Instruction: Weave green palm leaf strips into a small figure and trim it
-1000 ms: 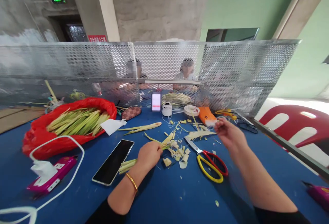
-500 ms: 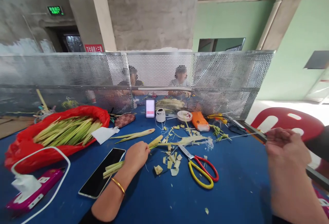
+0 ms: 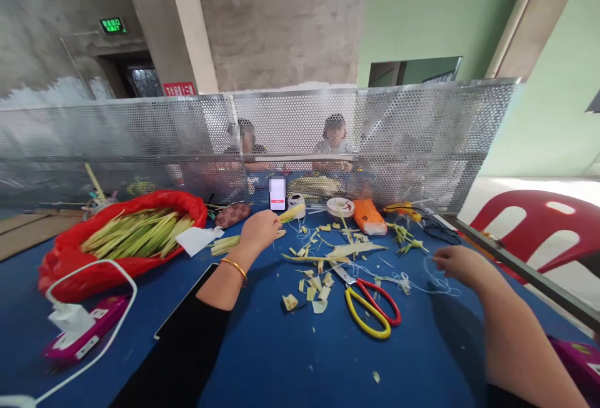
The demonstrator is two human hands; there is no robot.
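Note:
My left hand (image 3: 259, 232) is closed around a bundle of pale green stalks (image 3: 225, 244), whose yellowish tip sticks out past the fingers. Over the table's right side, my right hand (image 3: 462, 263) pinches a thin whitish thread (image 3: 437, 282), which hangs in loose loops below the fingers. A tangle of the same thread (image 3: 404, 283) lies to the left of that hand. Between both hands rest a pale split leaf strip (image 3: 354, 249) and open-bladed scissors (image 3: 370, 309) with one red and one yellow handle. Cut leaf scraps (image 3: 316, 289) are scattered beside the blades.
A red bag (image 3: 60, 267) of long green leaves stands at left, near a purple power strip (image 3: 89, 330) with a white cable. A phone (image 3: 185, 305) lies partly under my left arm. Along the back are a tape roll (image 3: 340, 207), an orange packet (image 3: 369, 215) and a perforated metal screen (image 3: 290, 114).
My left hand has lifted the stalk bundle up and away from the leaf strip. My right hand has come inward and lower, and the formerly taut thread is now slack.

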